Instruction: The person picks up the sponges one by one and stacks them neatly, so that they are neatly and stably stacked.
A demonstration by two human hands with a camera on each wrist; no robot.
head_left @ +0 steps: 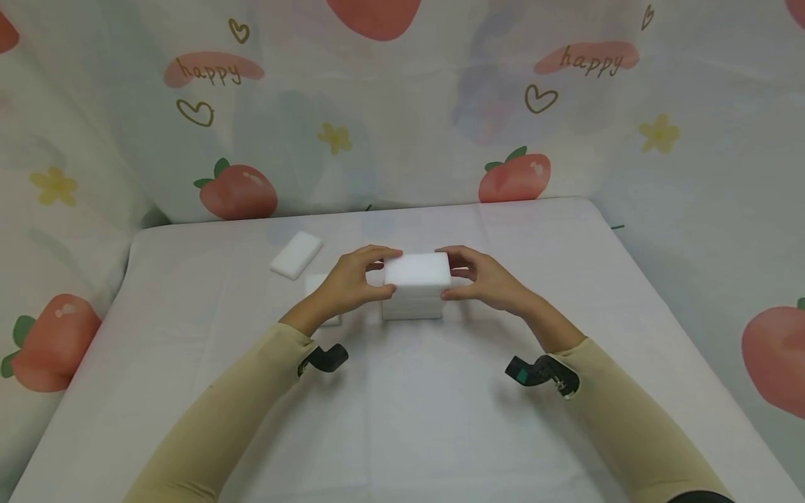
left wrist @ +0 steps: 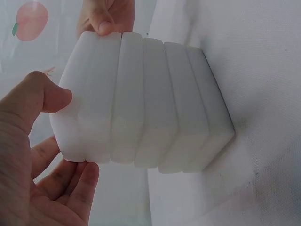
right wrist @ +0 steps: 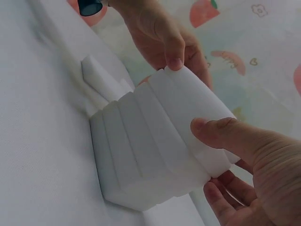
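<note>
A stack of several white sponge blocks [head_left: 411, 310] stands upright on the table. My left hand [head_left: 348, 283] pinches the top sponge [head_left: 418, 269] at its left end, with the thumb on the near side and fingers on the far side. At the opposite end my right hand [head_left: 489, 284] grips the same layer in a mirrored way. In the left wrist view the sponges [left wrist: 160, 103] lie flat on one another, their edges slightly staggered. Both thumbs press the top layer's near face in the right wrist view, where the lower blocks [right wrist: 127, 146] are untouched.
A loose white sponge [head_left: 296, 255] lies flat at the back left of the table. Another sponge [head_left: 313, 282] is partly hidden behind my left hand. White cloth covers the table [head_left: 402, 419], and a printed curtain [head_left: 402, 105] hangs behind it.
</note>
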